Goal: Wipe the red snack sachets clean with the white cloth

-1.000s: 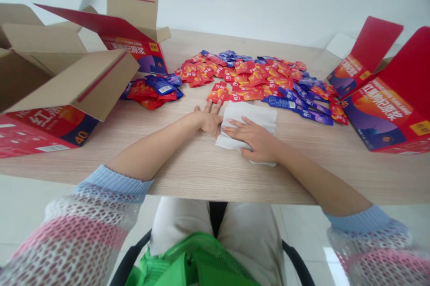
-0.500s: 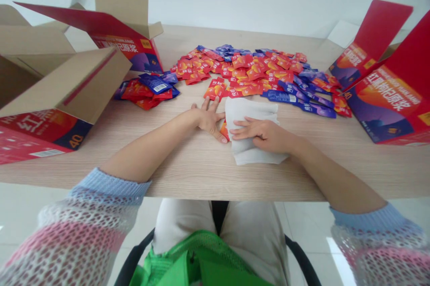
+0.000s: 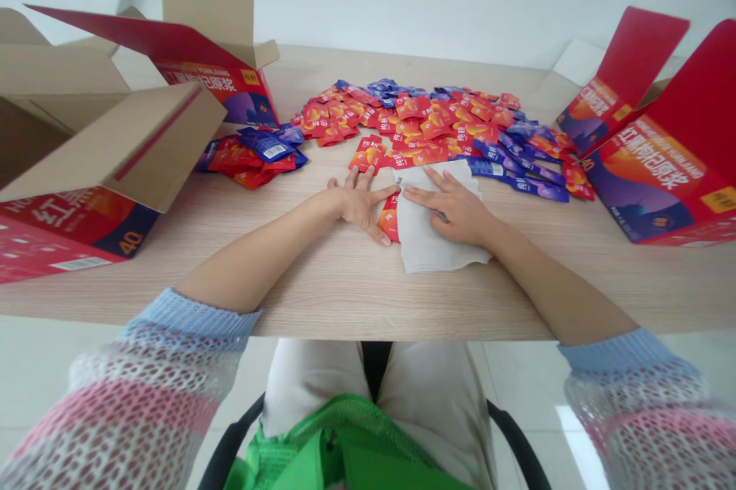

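Note:
My left hand [image 3: 363, 206] lies with its fingers spread on the table, thumb and forefinger at the left edge of a red sachet [image 3: 390, 218]. A white cloth or wipe [image 3: 434, 241] covers the right part of that sachet. On top of the cloth rests my right hand [image 3: 451, 206], palm down, fingers apart and pressing it flat. Just beyond my left fingertips is another red sachet [image 3: 366, 152], at the near edge of a big spread of red and purple sachets [image 3: 428, 126].
A smaller heap of sachets [image 3: 258, 155] lies on the left beside an open carton [image 3: 74, 221]. Behind it stands a second open carton [image 3: 212, 80]. On the right are two red boxes, a nearer box [image 3: 661, 183] and a farther box [image 3: 601, 103], with raised flaps.
My right hand has slid slightly up and away from me on the cloth. The cloth has shifted a little right, uncovering more of the red sachet. My left hand stays in place.

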`<state>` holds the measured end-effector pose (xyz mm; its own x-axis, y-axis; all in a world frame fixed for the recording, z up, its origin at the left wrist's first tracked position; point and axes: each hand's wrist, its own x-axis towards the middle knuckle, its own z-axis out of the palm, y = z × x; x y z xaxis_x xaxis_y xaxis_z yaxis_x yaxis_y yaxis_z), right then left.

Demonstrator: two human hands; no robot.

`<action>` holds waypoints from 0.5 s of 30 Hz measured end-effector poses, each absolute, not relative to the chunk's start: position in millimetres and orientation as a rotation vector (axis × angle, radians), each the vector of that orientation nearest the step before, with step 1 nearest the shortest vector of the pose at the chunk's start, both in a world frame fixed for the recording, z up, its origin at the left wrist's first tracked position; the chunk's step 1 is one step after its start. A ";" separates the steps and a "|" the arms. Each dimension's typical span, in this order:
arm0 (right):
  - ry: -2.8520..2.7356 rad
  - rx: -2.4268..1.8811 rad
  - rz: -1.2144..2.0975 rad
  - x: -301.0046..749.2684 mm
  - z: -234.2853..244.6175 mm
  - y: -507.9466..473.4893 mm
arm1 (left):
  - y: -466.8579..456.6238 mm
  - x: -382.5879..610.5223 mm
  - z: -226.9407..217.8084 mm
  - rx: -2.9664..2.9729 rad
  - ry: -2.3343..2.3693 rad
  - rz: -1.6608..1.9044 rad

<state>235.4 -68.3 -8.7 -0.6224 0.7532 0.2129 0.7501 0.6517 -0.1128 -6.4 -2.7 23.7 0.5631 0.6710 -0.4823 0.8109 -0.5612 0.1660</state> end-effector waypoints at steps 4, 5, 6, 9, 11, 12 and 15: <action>-2.648 -1.222 0.076 229.0 -4.8 -73.1 | -3.7 -6.4 23.5 2.437 1.211 -0.537; -2.660 -1.191 0.106 225.6 -3.4 -76.0 | -4.4 -6.1 23.9 2.436 1.215 -0.542; -2.677 -1.146 0.141 221.6 -1.9 -79.3 | -5.0 -5.8 24.3 2.435 1.220 -0.549; -2.745 -0.960 0.283 207.7 2.0 -89.1 | -6.5 -4.0 24.6 2.440 1.234 -0.590; -2.775 -0.872 0.365 200.1 3.1 -92.9 | -6.9 -2.4 23.7 2.456 1.252 -0.618; -2.781 -0.849 0.390 197.5 2.9 -93.4 | -6.9 -1.6 23.1 2.463 1.264 -0.630; -2.765 -0.842 0.382 195.1 -0.7 -90.8 | -7.0 0.4 21.3 2.467 1.293 -0.651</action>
